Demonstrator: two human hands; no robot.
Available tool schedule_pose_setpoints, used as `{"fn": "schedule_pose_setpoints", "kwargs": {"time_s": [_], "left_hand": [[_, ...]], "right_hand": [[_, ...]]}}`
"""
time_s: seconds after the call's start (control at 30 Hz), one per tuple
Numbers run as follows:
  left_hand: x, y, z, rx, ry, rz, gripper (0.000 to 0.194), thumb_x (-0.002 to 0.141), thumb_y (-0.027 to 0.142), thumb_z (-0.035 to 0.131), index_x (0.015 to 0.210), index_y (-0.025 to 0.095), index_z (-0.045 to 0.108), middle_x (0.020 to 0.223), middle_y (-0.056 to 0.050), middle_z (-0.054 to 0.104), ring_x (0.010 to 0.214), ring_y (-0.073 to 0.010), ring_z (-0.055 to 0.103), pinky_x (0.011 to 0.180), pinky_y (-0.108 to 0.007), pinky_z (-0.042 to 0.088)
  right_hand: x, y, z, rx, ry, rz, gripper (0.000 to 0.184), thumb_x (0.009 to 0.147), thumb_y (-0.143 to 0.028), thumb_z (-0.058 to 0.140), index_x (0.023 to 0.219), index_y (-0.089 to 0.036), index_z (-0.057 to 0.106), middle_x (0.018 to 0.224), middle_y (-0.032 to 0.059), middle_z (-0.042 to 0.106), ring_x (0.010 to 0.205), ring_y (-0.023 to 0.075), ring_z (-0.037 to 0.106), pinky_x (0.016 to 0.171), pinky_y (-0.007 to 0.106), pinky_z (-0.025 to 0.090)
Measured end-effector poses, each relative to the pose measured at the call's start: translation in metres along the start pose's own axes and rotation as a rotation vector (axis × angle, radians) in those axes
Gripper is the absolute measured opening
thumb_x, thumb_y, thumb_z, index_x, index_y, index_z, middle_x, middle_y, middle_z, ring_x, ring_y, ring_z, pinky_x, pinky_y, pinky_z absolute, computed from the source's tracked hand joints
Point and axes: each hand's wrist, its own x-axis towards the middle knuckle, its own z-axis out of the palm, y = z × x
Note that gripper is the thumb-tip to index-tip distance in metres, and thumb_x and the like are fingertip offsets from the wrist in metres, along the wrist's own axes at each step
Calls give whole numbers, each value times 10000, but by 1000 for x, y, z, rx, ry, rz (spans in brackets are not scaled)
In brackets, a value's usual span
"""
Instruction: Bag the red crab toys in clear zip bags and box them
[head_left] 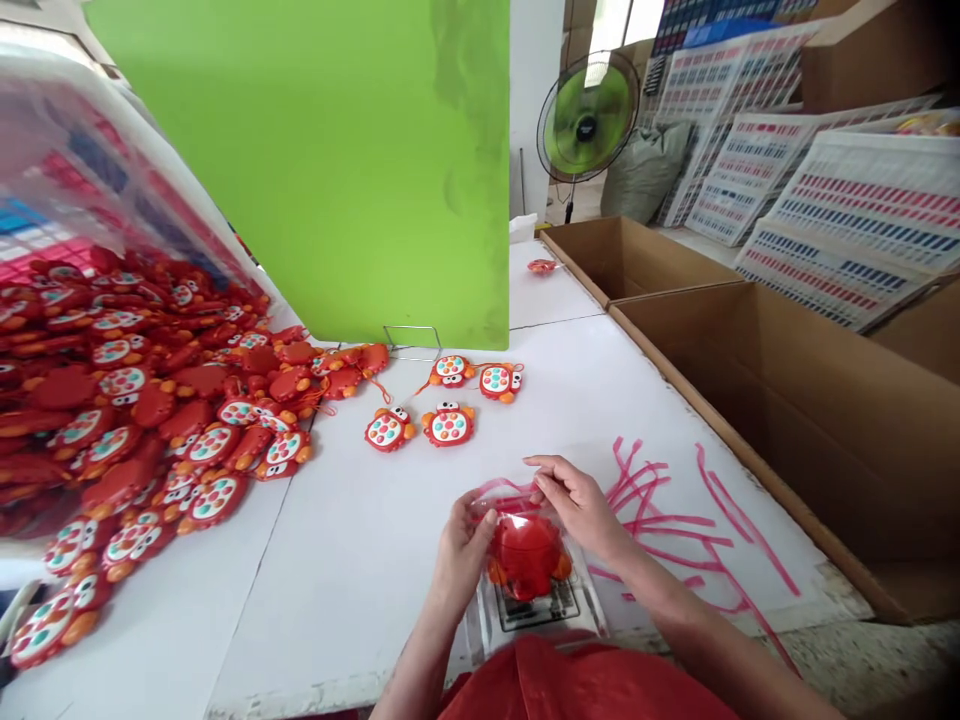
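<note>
Head view: the person's left hand point(469, 555) and right hand point(577, 505) both pinch the top of a clear plastic bag point(541, 520), fingers closed on the film without clenching; a red crab-shaped toy point(527, 555) sits inside the bag, held just above a white table point(360, 620); a printed label point(537, 606) shows at the bag's lower end; whether its mouth is sealed, I cannot tell from here; four loose toys point(450, 405) lie unbagged ahead of the hands, and a large heap of toys point(97, 400) spreads across the table's left side, none visibly bagged; so only this one is in a bag so far, with the rest loose; thin pink strips point(660, 525) lie beside the right hand; brown cardboard cartons point(720, 440) stand along the table's right edge.
</note>
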Motion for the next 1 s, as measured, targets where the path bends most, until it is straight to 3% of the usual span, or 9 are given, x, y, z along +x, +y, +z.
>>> {"fn": "schedule_pose_setpoints", "kwargs": {"time_s": [0.13,0.23,0.33,0.5,0.6,0.7,0.83,0.9,1.0], "left_hand": [[2,12,7,6,-36,7,372,798,514,620,829,144,592,753,-37,664,629,-126,573,573,-224,430],[5,19,10,40,-70,10,354,803,482,588,935,155,610,777,-35,684,627,-143,576,580,-243,434],[7,26,12,189,-70,116,291,824,417,539,943,170,637,779,-27,685,665,-161,575,633,-263,442],[6,36,14,428,-67,210,215,857,319,479,759,185,615,694,-19,663,637,-164,556,606,-251,410],[7,37,13,472,-114,211,233,875,309,465,863,190,665,741,-25,693,661,-170,585,645,-261,429],[11,30,8,393,-145,144,298,874,334,464,1032,193,674,870,-45,723,697,-174,612,679,-279,471],[19,11,-5,213,-138,-9,389,831,452,524,1042,154,658,900,-78,719,730,-186,639,635,-280,488],[23,2,-10,133,-130,-60,435,791,509,575,1013,144,653,874,-77,717,723,-183,644,618,-273,485],[27,-4,-13,65,-119,-101,504,743,584,627,986,143,643,851,-73,722,688,-177,644,603,-271,484]], "right_hand": [[9,-11,0,-295,102,-311,217,954,-212,502,1135,-234,620,1034,67,669,988,225,609,890,405,503],[15,-21,7,-468,47,-495,217,932,-127,537,1090,-235,638,966,58,681,985,238,583,867,416,502],[18,-33,17,-599,-39,-607,269,928,-73,518,1136,-214,617,925,56,687,989,240,570,856,412,487],[22,-41,31,-732,-106,-710,334,933,-68,485,1224,-207,575,853,51,679,945,237,557,825,409,447],[32,-32,26,-704,-17,-606,313,851,-34,536,1088,-216,629,785,32,659,864,224,553,815,386,428],[46,-8,-3,-727,141,-383,267,774,-51,583,974,-216,646,822,26,683,870,219,567,849,366,417],[56,34,-75,-952,336,-67,149,763,-112,546,802,-206,655,814,50,701,832,254,574,823,396,398],[54,50,-110,-1011,362,3,158,752,-123,522,753,-201,660,773,61,698,818,279,569,813,427,383],[44,63,-144,-1076,283,46,206,749,-121,509,733,-218,690,773,45,706,821,263,587,836,426,378]]}}
